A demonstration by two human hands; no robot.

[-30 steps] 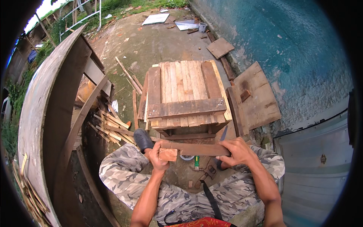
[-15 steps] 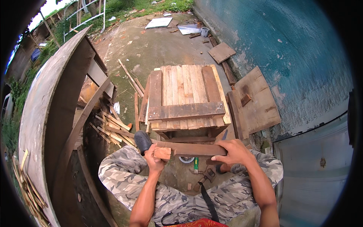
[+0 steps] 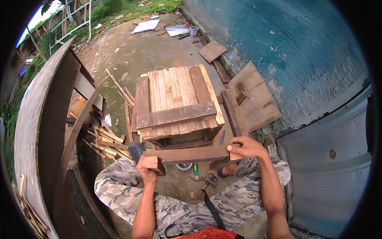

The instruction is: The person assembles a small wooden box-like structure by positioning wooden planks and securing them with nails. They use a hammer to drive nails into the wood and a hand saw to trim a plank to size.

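A brown wooden plank piece (image 3: 189,155) with a short block at each end is held level across my lap. My left hand (image 3: 147,172) is closed around its left block (image 3: 151,162), whose pale cut end shows. At the other end, my right hand (image 3: 250,147) grips the top corner, thumb along the wood; its right block (image 3: 223,162) also has a pale end. Just beyond stands a low slatted wooden table (image 3: 175,87) with darker boards fixed along three edges of its top.
On the ground between my legs lie a green-handled hammer (image 3: 195,170), a bowl (image 3: 184,166) and a handsaw (image 3: 209,181). Wood strips (image 3: 105,139) are heaped at left beside a big leaning panel (image 3: 36,119). A board (image 3: 252,99) leans against the blue wall (image 3: 302,59).
The plank piece has turned so both end blocks now show, and my right hand has shifted onto its corner. The whole view has swung slightly rightward.
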